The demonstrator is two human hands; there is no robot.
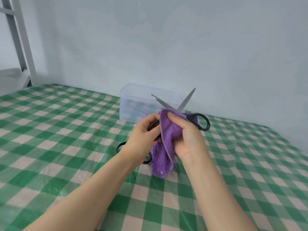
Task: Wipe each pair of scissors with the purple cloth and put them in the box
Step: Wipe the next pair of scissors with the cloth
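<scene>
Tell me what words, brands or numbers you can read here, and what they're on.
None: no readable text anywhere in this view.
The black-handled steel scissors held up, the purple terry cloth, the clear plastic box and the green-and-cream checked tablecloth show no lettering.
A second black-handled pair on the tablecloth is mostly hidden by the left hand.

Both bare forearms reached forward, hands raised and almost touching. The left hand (142, 135) curled round one black handle of the open scissors (186, 100); the right hand (189, 139) pinched the purple cloth (169, 130), thumb on top.
</scene>
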